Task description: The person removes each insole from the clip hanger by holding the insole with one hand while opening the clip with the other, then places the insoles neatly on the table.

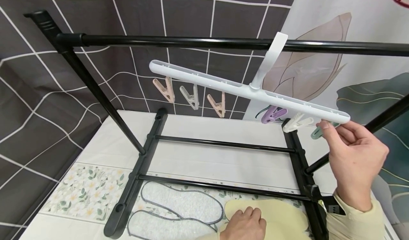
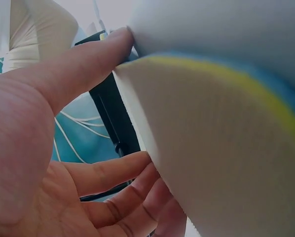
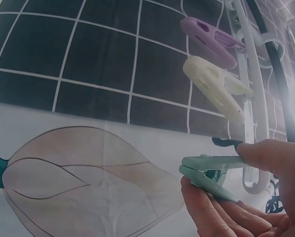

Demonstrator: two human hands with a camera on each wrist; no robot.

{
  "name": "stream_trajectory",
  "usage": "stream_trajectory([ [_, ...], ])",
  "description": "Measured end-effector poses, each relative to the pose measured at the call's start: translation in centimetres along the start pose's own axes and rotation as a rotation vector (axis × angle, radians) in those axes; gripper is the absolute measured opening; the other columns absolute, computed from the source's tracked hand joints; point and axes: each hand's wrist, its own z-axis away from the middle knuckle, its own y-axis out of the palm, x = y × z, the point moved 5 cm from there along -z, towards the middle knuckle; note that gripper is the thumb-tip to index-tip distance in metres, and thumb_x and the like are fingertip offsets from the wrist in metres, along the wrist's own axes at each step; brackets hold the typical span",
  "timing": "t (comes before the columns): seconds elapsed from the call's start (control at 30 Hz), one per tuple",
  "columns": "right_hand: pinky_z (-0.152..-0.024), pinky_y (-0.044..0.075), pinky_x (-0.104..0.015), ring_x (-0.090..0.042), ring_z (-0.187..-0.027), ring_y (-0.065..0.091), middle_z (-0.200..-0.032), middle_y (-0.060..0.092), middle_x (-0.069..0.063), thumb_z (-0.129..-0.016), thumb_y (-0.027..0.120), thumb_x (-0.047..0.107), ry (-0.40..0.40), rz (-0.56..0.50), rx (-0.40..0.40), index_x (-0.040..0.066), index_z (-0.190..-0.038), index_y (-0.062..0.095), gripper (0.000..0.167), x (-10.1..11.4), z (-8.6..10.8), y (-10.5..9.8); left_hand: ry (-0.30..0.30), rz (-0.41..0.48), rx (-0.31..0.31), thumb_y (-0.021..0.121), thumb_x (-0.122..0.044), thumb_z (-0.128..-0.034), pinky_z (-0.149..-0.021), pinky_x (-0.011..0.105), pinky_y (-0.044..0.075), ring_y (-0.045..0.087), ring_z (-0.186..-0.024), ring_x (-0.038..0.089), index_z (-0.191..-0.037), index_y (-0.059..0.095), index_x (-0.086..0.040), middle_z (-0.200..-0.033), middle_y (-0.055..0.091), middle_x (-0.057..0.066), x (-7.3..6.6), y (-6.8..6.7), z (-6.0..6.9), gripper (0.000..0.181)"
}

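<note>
A white clip hanger point(image 1: 204, 82) hangs by its hook from the black rail. At its right end my right hand point(image 1: 358, 151) pinches a green clothespin point(image 3: 211, 173) between thumb and fingers. A white clothespin point(image 3: 216, 89) and a purple clothespin point(image 3: 211, 42) hang beside it. Further left on the hanger are two pink clothespins and a grey clothespin point(image 1: 190, 97). Low in the head view, my left hand point(image 1: 246, 224) is at a yellow insole point(image 1: 278, 215). The left wrist view shows its thumb and fingers gripping the edge of the insole point(image 2: 187, 128).
Two light grey insoles point(image 1: 188, 202) with dark edging lie on the floral tabletop cloth point(image 1: 86, 190). The rack's black rail point(image 1: 179, 41) crosses above, and its black base bar point(image 1: 223, 188) runs below. A dark checked curtain point(image 1: 137, 16) hangs behind.
</note>
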Motion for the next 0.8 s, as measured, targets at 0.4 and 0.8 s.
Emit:
stream_trajectory([
  [0.4, -0.081, 0.054, -0.013, 0.005, -0.085, 0.07, -0.098, 0.074, 0.011, -0.084, 0.08, 0.009, 0.015, -0.011, -0.016, 0.006, -0.116, 0.075, 0.033, 0.0, -0.1, 0.1, 0.013, 0.019, 0.031, 0.039, -0.062, -0.1006, -0.056, 0.016, 0.019, 0.033, -0.077, 0.003, -0.107, 0.065, -0.029, -0.094, 0.043, -0.012, 0.3, 0.3, 0.3, 0.043],
  [0.8, -0.079, 0.054, -0.013, -0.003, -0.085, 0.071, -0.098, 0.074, 0.008, -0.086, 0.078, 0.008, -0.063, -0.032, -0.065, 0.009, -0.118, 0.074, 0.032, 0.6, -0.3, -0.2, -0.003, 0.221, -0.086, 0.069, -0.06, -0.0866, -0.061, 0.013, 0.037, 0.051, -0.089, 0.001, -0.113, 0.073, -0.016, -0.103, 0.059, -0.009, 3.0, -1.5, 0.3, 0.051],
])
